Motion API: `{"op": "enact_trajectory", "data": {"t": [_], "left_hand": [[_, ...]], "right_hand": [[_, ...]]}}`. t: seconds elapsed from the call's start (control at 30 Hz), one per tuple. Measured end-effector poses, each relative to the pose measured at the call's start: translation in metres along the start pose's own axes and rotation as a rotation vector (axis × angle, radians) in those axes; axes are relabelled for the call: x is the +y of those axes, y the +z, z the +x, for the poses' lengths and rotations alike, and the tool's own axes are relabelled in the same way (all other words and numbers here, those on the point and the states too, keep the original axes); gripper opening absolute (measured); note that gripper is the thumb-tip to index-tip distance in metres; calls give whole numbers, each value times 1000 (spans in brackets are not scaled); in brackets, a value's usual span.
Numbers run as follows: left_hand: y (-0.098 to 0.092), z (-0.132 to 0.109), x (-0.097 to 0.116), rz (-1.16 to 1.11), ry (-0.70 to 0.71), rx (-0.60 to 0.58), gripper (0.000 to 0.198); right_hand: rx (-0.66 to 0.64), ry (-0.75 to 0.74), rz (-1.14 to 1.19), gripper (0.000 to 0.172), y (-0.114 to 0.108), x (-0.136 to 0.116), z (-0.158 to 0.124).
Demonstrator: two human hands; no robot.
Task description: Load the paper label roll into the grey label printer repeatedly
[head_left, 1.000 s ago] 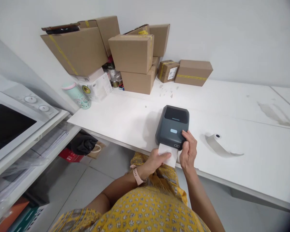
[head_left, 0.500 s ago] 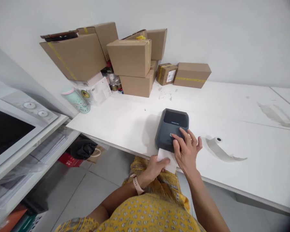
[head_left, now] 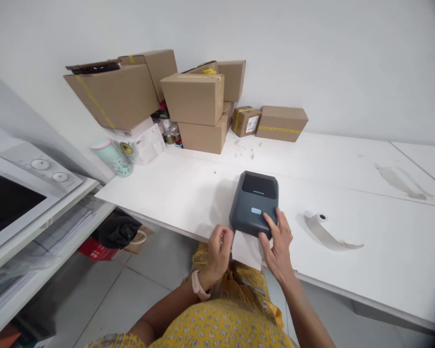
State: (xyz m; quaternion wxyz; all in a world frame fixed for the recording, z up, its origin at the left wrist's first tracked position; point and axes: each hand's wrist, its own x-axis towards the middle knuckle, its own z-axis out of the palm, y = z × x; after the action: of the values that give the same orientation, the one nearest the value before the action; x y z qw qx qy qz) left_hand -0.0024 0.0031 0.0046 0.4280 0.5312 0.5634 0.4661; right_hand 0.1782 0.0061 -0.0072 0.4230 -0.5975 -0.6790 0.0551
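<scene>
A dark grey label printer [head_left: 254,203] sits near the front edge of a white table [head_left: 348,241]. A white paper label [head_left: 246,250] hangs out of its front slot. My right hand [head_left: 276,240] rests on the printer's front right corner, fingers spread, fingertips on the paper's right edge. My left hand [head_left: 217,253] is at the label's left edge with curled fingers, just beside the paper; whether it grips the edge is unclear. A watch with a pink strap is on my left wrist.
A small paper roll [head_left: 321,223] with a loose tail lies right of the printer. Several cardboard boxes [head_left: 195,99] are stacked at the wall, with a mint green bottle [head_left: 112,157] beside them. A microwave [head_left: 18,193] stands on a shelf at the left.
My right hand slid from the printer's top button down to its front corner. My left hand shifted left off the label's face to its edge. More label hangs out.
</scene>
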Motion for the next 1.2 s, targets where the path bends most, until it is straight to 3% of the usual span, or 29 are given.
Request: {"op": "enact_trajectory", "data": {"t": [0.07, 0.17, 0.33, 0.53, 0.8, 0.9, 1.03, 1.1, 1.2], "left_hand": [[-4, 11, 7, -9, 134, 55, 39], [0, 30, 12, -40, 175, -88, 52], [14, 39, 9, -75, 86, -127, 63], [10, 38, 14, -170, 82, -155, 64], [13, 42, 22, -287, 100, -86, 56], [13, 58, 37, -366, 177, -66, 52], [13, 100, 61, -455, 265, -133, 51], [17, 121, 60, -393, 255, -102, 48], [28, 142, 38, -197, 139, -46, 48]], "right_hand": [[21, 158, 174, 59, 1, 0, -12], [35, 310, 307, 60, 4, 0, -18], [25, 283, 308, 63, 9, -1, -15], [38, 234, 299, 65, 11, -6, -13], [14, 180, 284, 66, 1, -8, -5], [54, 109, 257, 66, -11, -6, 21], [167, -43, 219, 65, -26, -8, 91], [240, -135, 202, 63, -29, -9, 132], [345, -189, 120, 62, -31, -6, 187]]}}
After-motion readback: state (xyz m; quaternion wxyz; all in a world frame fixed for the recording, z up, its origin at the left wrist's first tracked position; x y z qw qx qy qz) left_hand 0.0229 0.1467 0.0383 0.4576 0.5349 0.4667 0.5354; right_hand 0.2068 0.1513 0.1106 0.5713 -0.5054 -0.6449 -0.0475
